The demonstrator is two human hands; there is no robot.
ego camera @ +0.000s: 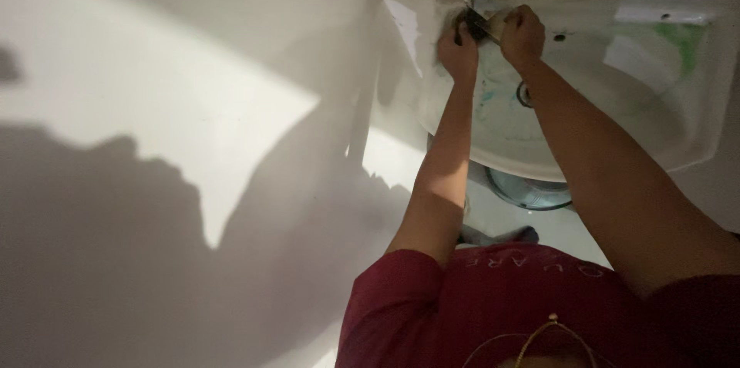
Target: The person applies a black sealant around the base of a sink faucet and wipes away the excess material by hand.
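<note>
A small dark fitting [475, 23] sits at the back rim of a white wash basin [694, 144], close to the wall where the tap would mount; its exact kind cannot be told, as it is small and partly covered. A thin metal tool [488, 35], possibly a wrench or blade, crosses it. The left hand [459, 52] is curled closed around the left side of the fitting. The right hand [523, 33] is likewise closed, gripping the tool from the right; whether its fingers also touch the fitting cannot be told. Both forearms reach up across the bowl, the right one passing over the drain [524, 95]. Green-blue stains [678, 36] mark the basin's inner wall. Below the basin stands a round bucket [532, 189], partly hidden by the rim. A white tiled wall [154, 106] lies to the left, half in shadow.

Judged from this grip, the work goes best with the left hand bracing the fitting steady while the right applies slow, even force through the tool, kept square to the part so that it does not slip on the wet glaze.
</note>
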